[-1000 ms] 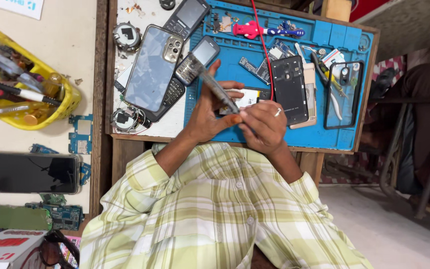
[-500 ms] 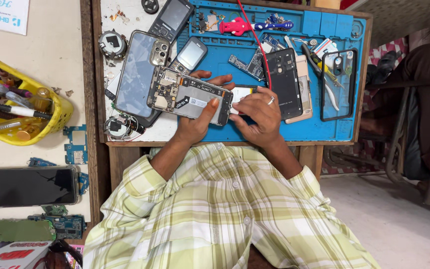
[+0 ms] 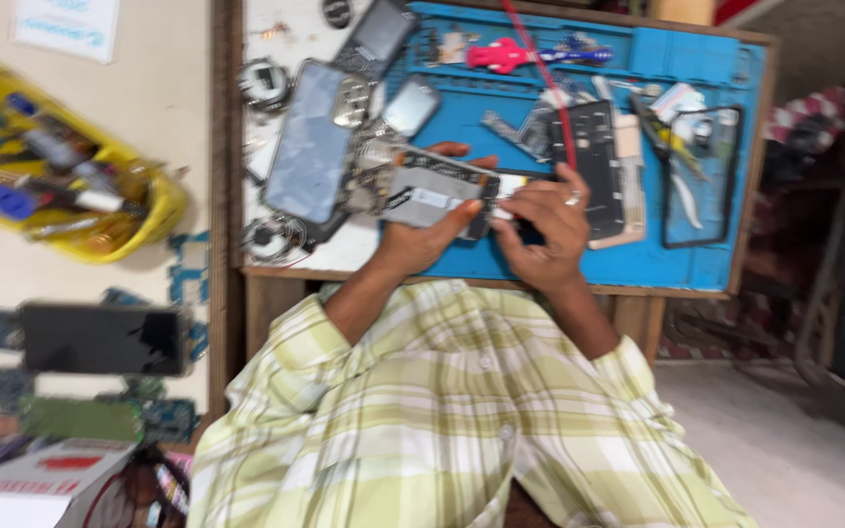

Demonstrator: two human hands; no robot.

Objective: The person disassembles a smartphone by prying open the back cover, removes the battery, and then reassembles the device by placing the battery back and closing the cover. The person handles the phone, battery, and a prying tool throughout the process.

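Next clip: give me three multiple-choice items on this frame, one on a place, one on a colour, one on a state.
1. Where does the yellow tray sit?
A. On the blue mat
B. Left of the bench, off the mat
C. On the person's lap

2. What colour is the mat under the hands?
A. Blue
B. Green
C. Grey

3. How is the opened phone being handled?
A. It lies untouched on the mat
B. Only the right hand holds it
C. Both hands are on it

Answers:
1 B, the tray lies beyond the bench's left edge.
2 A, the mat is blue.
3 C, the left hand grips the phone from below and the right hand meets its right end.
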